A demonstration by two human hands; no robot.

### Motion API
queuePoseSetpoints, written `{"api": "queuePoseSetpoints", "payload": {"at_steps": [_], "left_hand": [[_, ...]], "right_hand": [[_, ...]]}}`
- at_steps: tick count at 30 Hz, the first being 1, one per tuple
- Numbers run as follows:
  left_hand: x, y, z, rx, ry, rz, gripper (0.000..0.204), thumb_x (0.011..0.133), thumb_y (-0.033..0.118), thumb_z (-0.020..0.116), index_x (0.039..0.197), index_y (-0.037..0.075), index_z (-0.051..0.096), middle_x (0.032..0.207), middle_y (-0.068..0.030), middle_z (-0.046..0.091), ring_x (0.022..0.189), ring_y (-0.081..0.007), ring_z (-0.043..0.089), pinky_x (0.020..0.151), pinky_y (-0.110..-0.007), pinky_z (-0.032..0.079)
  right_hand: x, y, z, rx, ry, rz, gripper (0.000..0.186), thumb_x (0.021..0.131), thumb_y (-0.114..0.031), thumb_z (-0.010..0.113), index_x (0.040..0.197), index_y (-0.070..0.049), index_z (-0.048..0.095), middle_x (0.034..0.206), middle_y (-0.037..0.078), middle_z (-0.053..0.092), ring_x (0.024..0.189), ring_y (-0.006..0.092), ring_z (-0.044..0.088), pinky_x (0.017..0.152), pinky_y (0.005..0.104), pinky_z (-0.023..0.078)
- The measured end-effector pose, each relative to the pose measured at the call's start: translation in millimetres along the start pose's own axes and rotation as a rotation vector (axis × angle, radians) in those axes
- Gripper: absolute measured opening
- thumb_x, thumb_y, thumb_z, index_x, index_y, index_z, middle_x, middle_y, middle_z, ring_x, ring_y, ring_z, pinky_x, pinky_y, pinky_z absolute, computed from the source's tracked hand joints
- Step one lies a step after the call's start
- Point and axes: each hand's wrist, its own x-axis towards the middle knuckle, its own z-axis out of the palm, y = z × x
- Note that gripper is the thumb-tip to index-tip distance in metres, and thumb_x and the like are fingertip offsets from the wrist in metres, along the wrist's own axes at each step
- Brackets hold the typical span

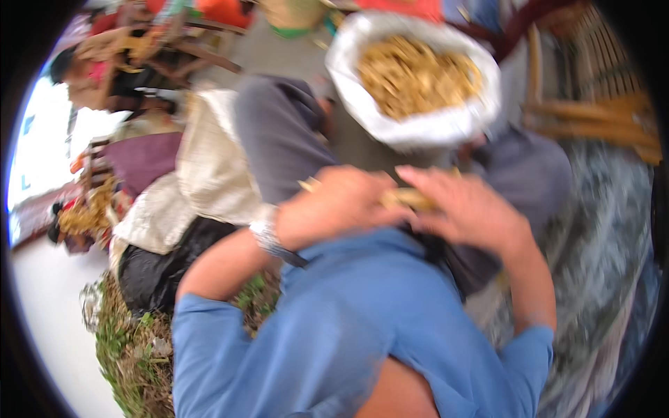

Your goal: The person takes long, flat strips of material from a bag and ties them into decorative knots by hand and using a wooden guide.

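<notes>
Working between a cream woven sack [219, 167] and creased black plastic [160, 261] at left and a slatted wooden frame [582, 115] at right. Grasping blurred yellowish pieces [416, 200], partly hidden, in left hand [338, 205] and right hand [465, 210], just short of a crinkled white sack [346, 73] brimming with curled golden strips [418, 76].

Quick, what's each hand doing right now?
Left hand: closed around yellowish strips.
Right hand: touching the strips; too blurred to tell its grip.
</notes>
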Motion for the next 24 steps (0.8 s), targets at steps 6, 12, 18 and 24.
{"api": "queuePoseSetpoints", "payload": {"at_steps": [6,12,18,24], "left_hand": [[18.7,0.6,1.6,-0.175,-0.086,0.140,0.033,0.089,0.034,0.065,0.080,0.002,0.066,0.070,-0.0220,0.063,0.065,-0.0412,0.063,0.061,-0.048,0.050],[-2.9,-1.6,3.6,-0.472,-0.402,0.072,0.042,0.098,0.043,0.063,0.094,0.001,0.068,0.080,-0.0171,0.069,0.072,-0.0331,0.065,0.067,-0.042,0.050],[-3.8,-0.1,0.9,-0.512,-0.353,0.145,0.045,0.100,0.042,0.060,0.096,-0.002,0.064,0.082,-0.0161,0.068,0.070,-0.0250,0.060,0.066,-0.041,0.047],[-23.2,7.6,-2.9,-0.536,-0.592,0.177,0.044,0.097,0.042,0.067,0.111,0.000,0.065,0.095,-0.0162,0.069,0.087,-0.0265,0.066,0.079,-0.038,0.051]], "right_hand": [[10.3,-14.9,21.2,0.002,0.112,-0.041,0.073,0.088,-0.014,0.069,0.150,0.000,0.034,0.110,0.021,0.061,0.086,0.0399,0.065,0.067,0.0453,0.053],[-8.7,-22.5,24.7,-0.110,0.068,-0.111,0.063,0.089,-0.026,0.072,0.140,-0.001,0.046,0.106,0.019,0.069,0.077,0.0364,0.069,0.063,0.0448,0.054],[-7.4,-30.5,15.3,-0.034,0.131,-0.172,0.054,0.089,-0.030,0.074,0.130,-0.002,0.052,0.089,0.014,0.068,0.076,0.0368,0.068,0.065,0.0456,0.054],[-14.7,-42.3,20.7,-0.057,-0.064,-0.162,0.031,0.096,-0.034,0.064,0.084,-0.007,0.054,0.072,0.014,0.063,0.062,0.0374,0.063,0.057,0.0485,0.051]]}}
